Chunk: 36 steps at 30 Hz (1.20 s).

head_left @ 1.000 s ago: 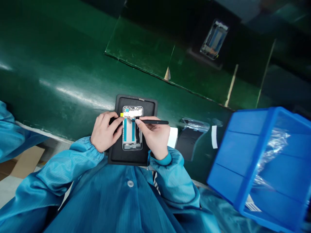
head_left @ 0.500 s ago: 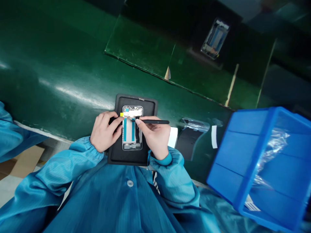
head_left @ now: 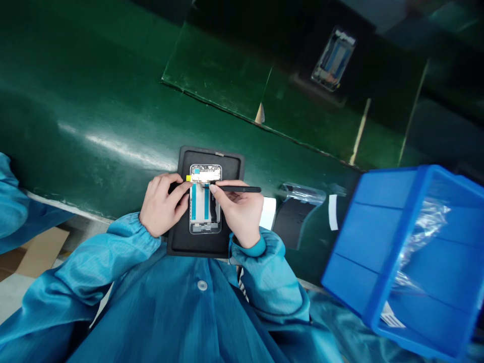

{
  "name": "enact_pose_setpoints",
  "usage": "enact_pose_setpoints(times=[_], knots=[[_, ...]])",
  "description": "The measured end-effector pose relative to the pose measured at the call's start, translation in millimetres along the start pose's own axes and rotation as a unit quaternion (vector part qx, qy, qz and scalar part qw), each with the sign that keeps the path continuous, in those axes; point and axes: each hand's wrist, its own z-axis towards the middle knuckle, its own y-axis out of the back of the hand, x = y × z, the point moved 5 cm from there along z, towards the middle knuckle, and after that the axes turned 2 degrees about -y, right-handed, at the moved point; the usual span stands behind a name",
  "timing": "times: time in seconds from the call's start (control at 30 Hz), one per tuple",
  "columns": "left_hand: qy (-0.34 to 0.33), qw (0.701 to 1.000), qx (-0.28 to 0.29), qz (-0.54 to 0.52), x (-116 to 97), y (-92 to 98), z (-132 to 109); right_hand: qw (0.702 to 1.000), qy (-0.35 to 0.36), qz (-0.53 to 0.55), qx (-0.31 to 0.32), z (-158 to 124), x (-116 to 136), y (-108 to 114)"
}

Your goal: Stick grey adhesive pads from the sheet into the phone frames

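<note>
An opened phone [head_left: 200,201], its circuit board and blue strips exposed, lies face up on a black tray [head_left: 181,244]. At the phone's upper left edge, my left hand [head_left: 163,204] has curled fingers, with thumb and fingertips pressed to the frame beside a yellow tab [head_left: 188,178]. My right hand [head_left: 242,209] pinches slim black tweezers [head_left: 242,189], held nearly level. Their tip points left over the phone, just below the circuit board. Whether the tip grips anything is too small to tell.
A blue bin [head_left: 355,242] with clear plastic inside stands at the right. Between it and the tray lie a dark sheet in clear film [head_left: 293,219] and a white strip [head_left: 333,212]. Another opened phone [head_left: 333,59] shows beyond the raised green board. A co-worker's blue sleeve [head_left: 13,201] enters from the left.
Both hands stay in nearly the same place. The right hand and tweezers have shifted very slightly left, along with a small shift of the whole view.
</note>
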Motion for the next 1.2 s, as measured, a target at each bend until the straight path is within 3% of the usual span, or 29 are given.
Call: enact_pose_setpoints(times=[0.67, 1.2], knots=[[-0.016, 1.0, -0.005, 0.023, -3, 2.0, 0, 1.0, 0.013, -0.019, 0.0, -1, -1, 0], [-0.064, 0.991, 0.063, 0.102, -10, 1.7, 5, 0.999, 0.018, -0.042, 0.003, -2, -3, 0]])
